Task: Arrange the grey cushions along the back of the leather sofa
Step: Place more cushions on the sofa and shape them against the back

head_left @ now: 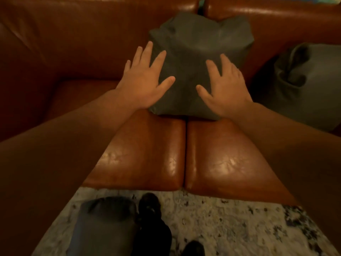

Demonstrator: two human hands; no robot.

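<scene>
The sofa (144, 154) is covered in smooth brown leather, glossy where light is caught along the front edge of its seat, with fine creases seen there. The grey cushion (199, 52) at its back is made of matt, wrinkled cloth, as is the second cushion (304, 85) towards the right edge. The rug (221, 218) looks mottled and matt.

- The left hand (143, 84) and the right hand (224, 87) lie flat, fingers spread, on the middle grey cushion (199, 52).
- This cushion leans against the back of the leather sofa (73, 43).
- A second grey cushion (302, 85) stands at the right.
- A third grey cushion (105, 226) lies on the speckled rug (230, 218), beside dark shoes (149, 204).
</scene>
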